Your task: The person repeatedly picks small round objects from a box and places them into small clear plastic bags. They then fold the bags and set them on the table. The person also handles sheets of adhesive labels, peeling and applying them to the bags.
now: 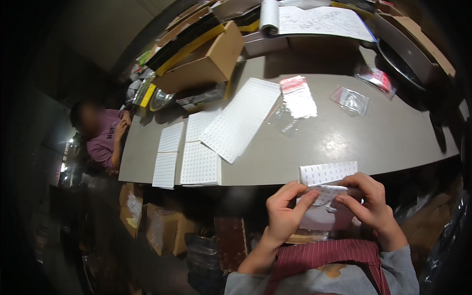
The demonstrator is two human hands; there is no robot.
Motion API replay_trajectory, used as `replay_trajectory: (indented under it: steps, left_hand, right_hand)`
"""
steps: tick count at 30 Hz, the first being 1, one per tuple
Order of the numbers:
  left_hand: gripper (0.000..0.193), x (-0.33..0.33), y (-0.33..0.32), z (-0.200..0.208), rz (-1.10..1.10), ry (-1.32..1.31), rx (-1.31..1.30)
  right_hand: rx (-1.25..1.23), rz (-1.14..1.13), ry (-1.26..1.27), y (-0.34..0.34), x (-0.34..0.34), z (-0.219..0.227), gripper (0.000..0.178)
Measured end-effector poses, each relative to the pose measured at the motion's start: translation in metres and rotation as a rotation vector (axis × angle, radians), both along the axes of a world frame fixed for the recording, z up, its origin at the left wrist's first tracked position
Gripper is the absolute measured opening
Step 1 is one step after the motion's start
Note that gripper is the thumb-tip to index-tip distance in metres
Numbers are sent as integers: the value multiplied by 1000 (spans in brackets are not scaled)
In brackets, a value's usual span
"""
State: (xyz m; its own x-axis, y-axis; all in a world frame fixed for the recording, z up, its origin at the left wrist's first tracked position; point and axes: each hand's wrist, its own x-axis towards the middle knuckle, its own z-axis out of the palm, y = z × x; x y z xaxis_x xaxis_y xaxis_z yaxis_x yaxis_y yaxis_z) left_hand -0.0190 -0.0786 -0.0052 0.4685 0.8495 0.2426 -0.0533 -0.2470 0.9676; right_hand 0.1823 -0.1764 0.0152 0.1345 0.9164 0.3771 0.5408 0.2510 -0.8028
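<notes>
At the near table edge, my left hand (pixel 286 206) and my right hand (pixel 372 200) pinch a white label sheet (pixel 327 172) printed with rows of small dark marks. It is bent or folded between my thumbs and fingers, and its upper part stands over the table edge. Below my fingers hangs a pale, pinkish flap (pixel 324 218); whether it belongs to the same sheet, I cannot tell. Farther left on the table lie more label sheets (pixel 243 118), fanned over a banded stack (pixel 200 162). Another narrow banded stack (pixel 168 155) lies beside them.
Clear zip bags with red edges (pixel 299 96) and a smaller bag pile (pixel 351 100) lie mid-table. Cardboard boxes (pixel 211 59), an open notebook (pixel 324 22) and a dark round tray (pixel 400 64) line the back. A person in purple (pixel 103 135) is at the left end. Open boxes (pixel 169 231) stand below.
</notes>
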Motion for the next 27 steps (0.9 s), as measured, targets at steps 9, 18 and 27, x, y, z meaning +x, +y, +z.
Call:
replay_trajectory:
  steps: [9,18,27]
  left_hand:
    - [1,-21,16,7,323,-205,-31]
    - [16,-58,86,13,164,-449,-243]
    - [18,-36,97,2,234,-417,-267]
  right_hand:
    - [87,-256,48,-14,26,7,22]
    - [-292,192,-329,-33,33,-24,36]
    - [-351,365,-769,-16,-23,-56,59]
